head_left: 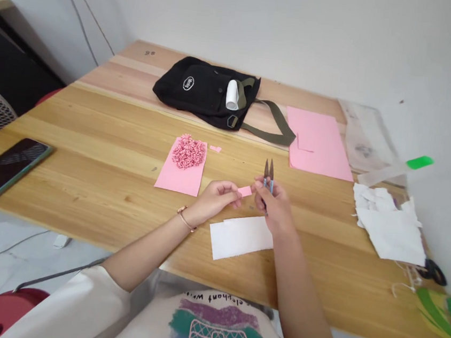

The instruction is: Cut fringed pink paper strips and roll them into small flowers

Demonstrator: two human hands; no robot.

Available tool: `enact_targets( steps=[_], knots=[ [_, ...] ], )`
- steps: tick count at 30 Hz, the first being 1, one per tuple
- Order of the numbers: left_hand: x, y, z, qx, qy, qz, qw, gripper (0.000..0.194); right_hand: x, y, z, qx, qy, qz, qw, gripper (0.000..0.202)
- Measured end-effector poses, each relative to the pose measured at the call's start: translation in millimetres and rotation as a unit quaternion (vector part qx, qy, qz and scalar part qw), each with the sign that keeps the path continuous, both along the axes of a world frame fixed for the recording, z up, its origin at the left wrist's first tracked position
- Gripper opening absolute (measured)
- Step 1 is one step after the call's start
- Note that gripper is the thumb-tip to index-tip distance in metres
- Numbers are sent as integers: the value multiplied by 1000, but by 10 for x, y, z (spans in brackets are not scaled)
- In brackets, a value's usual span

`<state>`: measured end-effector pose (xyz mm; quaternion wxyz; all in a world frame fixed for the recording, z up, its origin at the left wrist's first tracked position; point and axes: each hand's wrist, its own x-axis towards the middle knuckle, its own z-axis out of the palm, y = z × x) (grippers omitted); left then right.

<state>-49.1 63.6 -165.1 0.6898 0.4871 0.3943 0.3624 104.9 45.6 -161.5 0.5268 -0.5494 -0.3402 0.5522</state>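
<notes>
Between its fingertips my left hand (216, 199) pinches a small pink paper strip (244, 191). My right hand (276, 206) holds small thread snips (268, 181), blades pointing away from me and apart at the tips; its fingertips are close to the strip's right end. Below the hands lies a white folded sheet (240, 238), partly covered by my right wrist. Left of my left hand, a pile of curly pink pieces (189, 152) rests on a pink sheet (178, 180). A small pink scrap (215, 148) lies beside it.
A black bag (201, 91) with a green strap lies at the back. Larger pink sheets (324, 147) are right of it. Crumpled white material (391, 224) and black-handled scissors (434, 271) lie at the right, a phone (5, 170) at the left edge.
</notes>
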Motion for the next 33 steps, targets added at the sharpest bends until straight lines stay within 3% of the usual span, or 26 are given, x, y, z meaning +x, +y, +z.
enact_targets(
  steps=[3,11,19,28,31,33],
  knots=[
    [-24,27,22,0,-14,64,998,13,-6,-1,-19,9,-6,10,1000,41],
    [-92,105,-20,-17,-89,177,980,17,-94,-81,15,-16,-63,136,989,47],
    [-66,63,9,28,-59,148,987,16,-125,-100,-22,-36,-41,182,982,50],
    [-32,37,17,21,-34,122,992,16,-180,-110,-5,-60,-9,185,981,49],
    [-53,42,-15,96,54,147,983,15,-174,-95,-14,-65,9,149,987,52],
    [-78,43,-36,217,168,157,949,14,-164,-77,-10,-75,23,110,991,54]
  ],
)
